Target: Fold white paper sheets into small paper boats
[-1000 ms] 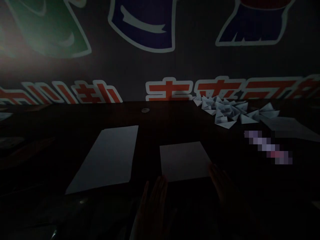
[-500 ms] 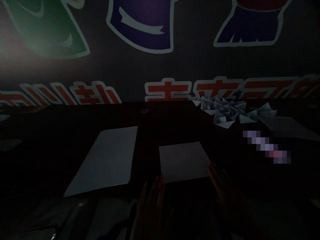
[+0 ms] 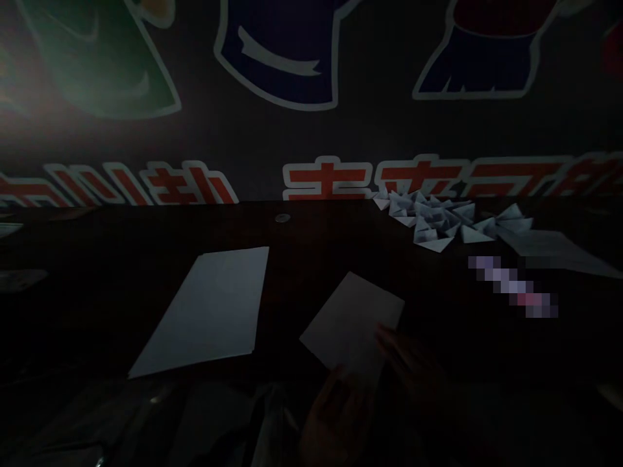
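A small sheet of paper [image 3: 351, 314], plain and pale, lies turned at an angle in front of me on the dark table. Its near corner is in my left hand [image 3: 335, 418], fingers closed at the edge. At the paper's right edge my right hand [image 3: 411, 363] has its fingertips closed on the side. Both hands are dim, so the fingers under the sheet are hidden. To the left rests a larger stack of white paper [image 3: 209, 308], which neither hand touches.
Several folded paper boats [image 3: 433, 220] crowd the back right, beside another loose sheet [image 3: 559, 250]. A blurred-out elongated object [image 3: 513, 285] lies nearer on the right. A small clear disc [image 3: 282, 218] is at the back. Behind the table stands a wall with painted figures [image 3: 277, 58].
The small sheet has been turned from square-on to a slanted position. Both hands have shifted to its near corner and right side, the left one moving rightward and the right one leftward.
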`<action>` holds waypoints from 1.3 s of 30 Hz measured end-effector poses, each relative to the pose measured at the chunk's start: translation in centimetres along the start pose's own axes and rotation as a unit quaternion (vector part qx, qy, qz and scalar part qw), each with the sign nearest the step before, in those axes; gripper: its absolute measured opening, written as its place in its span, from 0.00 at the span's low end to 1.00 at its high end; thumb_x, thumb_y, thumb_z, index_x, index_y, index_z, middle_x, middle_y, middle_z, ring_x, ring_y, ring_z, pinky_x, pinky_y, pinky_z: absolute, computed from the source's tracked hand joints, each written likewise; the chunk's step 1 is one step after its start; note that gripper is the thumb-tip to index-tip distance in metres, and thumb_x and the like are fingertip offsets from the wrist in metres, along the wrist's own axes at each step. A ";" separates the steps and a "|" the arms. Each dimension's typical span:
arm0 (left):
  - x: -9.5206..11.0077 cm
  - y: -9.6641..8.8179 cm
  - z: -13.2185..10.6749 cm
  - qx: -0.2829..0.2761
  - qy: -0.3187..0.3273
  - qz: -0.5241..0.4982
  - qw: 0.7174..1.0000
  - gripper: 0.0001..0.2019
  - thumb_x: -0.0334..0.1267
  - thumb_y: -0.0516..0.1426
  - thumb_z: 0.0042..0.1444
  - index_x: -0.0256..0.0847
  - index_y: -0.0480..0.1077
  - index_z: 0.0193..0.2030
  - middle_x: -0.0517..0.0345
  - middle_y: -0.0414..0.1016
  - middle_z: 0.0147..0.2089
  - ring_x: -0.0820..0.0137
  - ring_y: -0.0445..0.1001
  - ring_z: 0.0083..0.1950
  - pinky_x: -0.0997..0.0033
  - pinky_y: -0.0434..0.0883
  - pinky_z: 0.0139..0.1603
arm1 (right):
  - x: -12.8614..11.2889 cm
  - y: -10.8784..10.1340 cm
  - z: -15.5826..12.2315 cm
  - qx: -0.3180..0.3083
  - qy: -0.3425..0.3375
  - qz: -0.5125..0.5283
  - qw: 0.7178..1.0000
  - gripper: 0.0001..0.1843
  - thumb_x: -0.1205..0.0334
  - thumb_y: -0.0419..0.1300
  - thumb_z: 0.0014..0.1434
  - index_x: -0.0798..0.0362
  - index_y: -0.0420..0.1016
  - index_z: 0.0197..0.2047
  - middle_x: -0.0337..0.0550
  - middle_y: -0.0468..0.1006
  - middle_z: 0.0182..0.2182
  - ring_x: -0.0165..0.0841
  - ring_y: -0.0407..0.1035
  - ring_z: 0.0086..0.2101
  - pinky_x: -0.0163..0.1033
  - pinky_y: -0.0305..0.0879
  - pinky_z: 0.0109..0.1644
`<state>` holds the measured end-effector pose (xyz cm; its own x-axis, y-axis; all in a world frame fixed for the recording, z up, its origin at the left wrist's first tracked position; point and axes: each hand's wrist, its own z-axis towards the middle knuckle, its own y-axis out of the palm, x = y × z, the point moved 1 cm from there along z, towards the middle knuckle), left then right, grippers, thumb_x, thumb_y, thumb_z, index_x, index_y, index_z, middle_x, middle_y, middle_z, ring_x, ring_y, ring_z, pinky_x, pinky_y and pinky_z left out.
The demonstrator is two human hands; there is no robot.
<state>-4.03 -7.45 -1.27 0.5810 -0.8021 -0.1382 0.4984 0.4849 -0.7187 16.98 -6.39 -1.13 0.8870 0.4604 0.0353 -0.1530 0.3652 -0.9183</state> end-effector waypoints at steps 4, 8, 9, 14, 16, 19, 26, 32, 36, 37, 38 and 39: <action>0.3 -0.6 2.0 -0.022 -0.039 -0.092 0.995 0.14 0.40 0.50 0.61 0.41 0.66 0.52 0.58 0.74 0.42 0.72 0.71 0.43 0.67 0.63 0.58 | -0.6 1.6 -1.5 0.008 -0.033 0.023 0.999 0.28 0.69 0.46 0.59 0.49 0.56 0.63 0.42 0.62 0.60 0.35 0.56 0.59 0.43 0.58 0.58; -3.8 -3.8 2.3 -0.198 -0.073 -0.185 0.960 0.36 0.61 0.48 0.55 0.41 0.50 0.65 0.50 0.63 0.61 0.61 0.63 0.59 0.59 0.61 0.60 | 0.9 1.2 -3.2 -0.006 -0.012 0.093 0.996 0.26 0.63 0.49 0.60 0.44 0.59 0.62 0.38 0.66 0.58 0.35 0.62 0.55 0.41 0.64 0.55; -5.1 -4.5 2.1 -0.224 -0.066 -0.193 0.953 0.39 0.63 0.48 0.54 0.43 0.47 0.66 0.50 0.59 0.63 0.60 0.60 0.62 0.55 0.58 0.62 | 1.3 1.0 -3.4 -0.016 0.005 0.111 0.994 0.25 0.62 0.50 0.60 0.41 0.60 0.61 0.36 0.66 0.58 0.35 0.63 0.55 0.40 0.66 0.54; -8.5 -4.5 0.7 -0.258 -0.016 -0.219 0.941 0.40 0.58 0.54 0.52 0.42 0.45 0.67 0.51 0.56 0.65 0.60 0.58 0.63 0.54 0.53 0.64 | 2.2 0.6 -3.3 -0.022 0.061 0.184 0.981 0.19 0.57 0.46 0.62 0.39 0.70 0.53 0.36 0.74 0.51 0.33 0.67 0.52 0.41 0.63 0.56; -8.1 -3.6 0.6 -0.225 -0.041 -0.212 0.950 0.29 0.46 0.54 0.57 0.43 0.52 0.64 0.53 0.61 0.63 0.64 0.61 0.61 0.58 0.56 0.62 | 2.5 0.9 -2.9 0.001 0.075 0.202 0.976 0.19 0.54 0.44 0.63 0.41 0.75 0.47 0.37 0.77 0.46 0.33 0.69 0.49 0.42 0.61 0.57; -6.8 -2.3 1.1 -0.138 -0.147 -0.189 0.961 0.14 0.38 0.52 0.59 0.44 0.65 0.52 0.57 0.74 0.50 0.67 0.72 0.49 0.62 0.63 0.52 | 2.9 0.9 -2.4 0.039 0.130 0.196 0.971 0.22 0.50 0.44 0.63 0.45 0.78 0.40 0.41 0.80 0.39 0.35 0.74 0.41 0.41 0.68 0.49; -5.3 -0.6 3.7 -0.035 -0.325 -0.035 0.944 0.15 0.37 0.45 0.65 0.41 0.67 0.29 0.61 0.74 0.25 0.70 0.73 0.28 0.66 0.61 0.38 | 1.5 -0.4 1.1 0.054 0.346 0.155 0.924 0.27 0.44 0.42 0.62 0.52 0.77 0.38 0.48 0.80 0.35 0.38 0.75 0.34 0.38 0.70 0.36; -5.9 0.8 5.1 -0.062 -0.372 0.058 0.924 0.10 0.36 0.46 0.64 0.40 0.66 0.34 0.58 0.74 0.31 0.68 0.74 0.31 0.65 0.61 0.38 | 0.8 0.3 3.5 0.088 0.381 0.111 0.914 0.26 0.46 0.42 0.62 0.53 0.75 0.38 0.50 0.79 0.36 0.40 0.74 0.36 0.43 0.67 0.39; -6.4 1.1 5.3 -0.096 -0.382 0.051 0.918 0.08 0.37 0.49 0.62 0.40 0.67 0.35 0.57 0.74 0.34 0.66 0.74 0.35 0.64 0.61 0.38 | 1.2 0.6 3.6 0.054 0.402 0.101 0.909 0.25 0.46 0.42 0.62 0.54 0.73 0.42 0.50 0.79 0.36 0.41 0.74 0.35 0.44 0.67 0.37; -6.5 1.1 5.3 -0.100 -0.385 0.042 0.917 0.07 0.37 0.49 0.62 0.40 0.67 0.35 0.57 0.74 0.35 0.65 0.74 0.37 0.64 0.61 0.38 | 1.3 0.5 3.6 0.042 0.401 0.104 0.909 0.25 0.46 0.42 0.62 0.53 0.73 0.42 0.50 0.79 0.36 0.40 0.74 0.35 0.43 0.67 0.37; -6.6 1.1 5.4 -0.101 -0.389 0.033 0.915 0.07 0.36 0.50 0.61 0.40 0.67 0.35 0.57 0.74 0.36 0.65 0.73 0.39 0.64 0.61 0.38 | 1.4 0.5 3.7 0.036 0.398 0.108 0.910 0.25 0.46 0.43 0.62 0.53 0.73 0.42 0.49 0.79 0.35 0.40 0.74 0.34 0.42 0.67 0.37; -6.7 1.1 5.4 -0.105 -0.393 0.024 0.913 0.06 0.36 0.50 0.61 0.40 0.67 0.35 0.57 0.74 0.36 0.64 0.73 0.39 0.64 0.61 0.38 | 1.5 0.4 3.8 0.033 0.394 0.110 0.912 0.24 0.46 0.42 0.62 0.53 0.72 0.42 0.49 0.79 0.35 0.40 0.74 0.35 0.42 0.66 0.37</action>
<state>-3.89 0.33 2.59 0.9225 -0.2442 0.2989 0.3735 0.3697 -0.8508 16.59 -2.53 0.07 0.8651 -0.1872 -0.4653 -0.3676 0.3946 -0.8421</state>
